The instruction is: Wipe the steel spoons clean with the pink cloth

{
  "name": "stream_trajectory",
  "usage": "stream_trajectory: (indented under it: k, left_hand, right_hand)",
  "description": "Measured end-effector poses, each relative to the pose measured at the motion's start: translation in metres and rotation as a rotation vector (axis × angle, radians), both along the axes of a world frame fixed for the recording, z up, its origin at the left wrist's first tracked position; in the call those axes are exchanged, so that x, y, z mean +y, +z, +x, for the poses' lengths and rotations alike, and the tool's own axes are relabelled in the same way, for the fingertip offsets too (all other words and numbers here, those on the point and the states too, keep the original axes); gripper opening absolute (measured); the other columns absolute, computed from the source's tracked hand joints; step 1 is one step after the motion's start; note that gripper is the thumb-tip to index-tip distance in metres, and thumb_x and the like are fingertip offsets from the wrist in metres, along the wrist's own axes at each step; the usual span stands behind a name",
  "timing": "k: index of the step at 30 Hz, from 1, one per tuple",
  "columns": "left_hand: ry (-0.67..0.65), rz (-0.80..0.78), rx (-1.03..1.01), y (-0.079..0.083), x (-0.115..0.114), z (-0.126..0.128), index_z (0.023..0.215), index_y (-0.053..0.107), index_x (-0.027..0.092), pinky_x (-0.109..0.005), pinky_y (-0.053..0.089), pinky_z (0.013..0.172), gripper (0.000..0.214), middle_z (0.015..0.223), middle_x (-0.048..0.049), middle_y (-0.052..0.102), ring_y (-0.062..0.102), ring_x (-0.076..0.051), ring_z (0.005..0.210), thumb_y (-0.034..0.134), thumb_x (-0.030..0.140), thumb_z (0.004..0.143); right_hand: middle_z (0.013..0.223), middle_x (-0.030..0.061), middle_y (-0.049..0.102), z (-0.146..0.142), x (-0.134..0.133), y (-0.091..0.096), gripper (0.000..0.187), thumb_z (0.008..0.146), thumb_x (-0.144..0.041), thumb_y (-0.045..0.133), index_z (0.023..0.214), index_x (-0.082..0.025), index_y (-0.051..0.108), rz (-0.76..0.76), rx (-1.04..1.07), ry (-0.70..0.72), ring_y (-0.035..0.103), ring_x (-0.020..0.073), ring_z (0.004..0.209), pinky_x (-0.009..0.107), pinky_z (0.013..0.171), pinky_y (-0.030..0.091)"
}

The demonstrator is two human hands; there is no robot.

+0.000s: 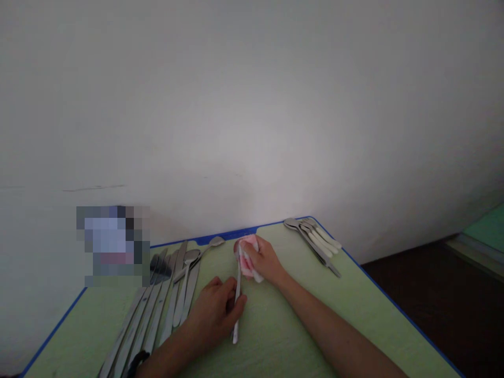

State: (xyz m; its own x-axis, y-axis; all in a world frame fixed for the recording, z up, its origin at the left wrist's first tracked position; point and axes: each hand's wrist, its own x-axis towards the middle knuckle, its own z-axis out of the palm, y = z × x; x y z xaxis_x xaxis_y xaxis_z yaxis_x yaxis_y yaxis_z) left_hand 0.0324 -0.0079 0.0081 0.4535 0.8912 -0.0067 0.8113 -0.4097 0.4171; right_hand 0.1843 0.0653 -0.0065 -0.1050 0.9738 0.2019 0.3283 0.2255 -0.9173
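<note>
Left hand [220, 302] clamped on spoon [239, 277] by handle; right hand [263, 260] closed on cloth [247, 266] at bowl. Spoon likely light, stiff, slick: best held mid-handle. Cloth looks soft.

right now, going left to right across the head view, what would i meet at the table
Long metal cutlery, left hand, spoon, pink cloth, right hand, white-handled cutlery.

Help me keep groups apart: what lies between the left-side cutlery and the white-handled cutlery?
In the head view: the left hand holding a metal utensil, the right hand holding a pink cloth at its upper end, and green tabletop.
</note>
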Motion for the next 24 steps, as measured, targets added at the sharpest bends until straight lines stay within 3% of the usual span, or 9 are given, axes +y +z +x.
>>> stream_trajectory:
  k: [6,20,24]
  left_hand:
    - [-0.021,0.019,-0.02,-0.0026,0.0008,0.0003,0.067,0.039,0.022,-0.03,0.036,0.067,0.021,0.057,0.0006,0.053,0.051,-0.018,0.061,0.037,0.03,0.086]
    - [-0.003,0.012,0.01,-0.0004,-0.001,0.0002,0.067,0.044,0.021,-0.029,0.037,0.065,0.022,0.061,-0.0015,0.056,0.054,-0.02,0.067,0.038,0.032,0.086]
    - [-0.004,-0.004,-0.115,0.0015,-0.0016,-0.0014,0.079,0.049,0.021,-0.03,0.039,0.07,0.024,0.07,-0.0032,0.062,0.056,-0.02,0.072,0.032,0.032,0.09]
  right_hand:
    - [0.057,-0.0011,0.058,-0.0001,-0.0018,0.0001,0.033,0.083,-0.045,0.045,0.076,-0.017,0.06,-0.007,-0.004,0.017,0.053,0.0119,0.055,0.023,0.057,0.041]
    - [0.063,0.0005,0.062,-0.0007,-0.0033,0.0019,0.033,0.083,-0.044,0.045,0.078,-0.016,0.061,-0.004,-0.008,0.011,0.055,0.0121,0.059,0.023,0.059,0.042]
    - [0.075,0.0031,0.066,0.0013,0.0012,-0.002,0.036,0.084,-0.047,0.042,0.084,-0.017,0.061,-0.012,0.142,0.055,0.059,0.014,0.067,0.024,0.064,0.045]
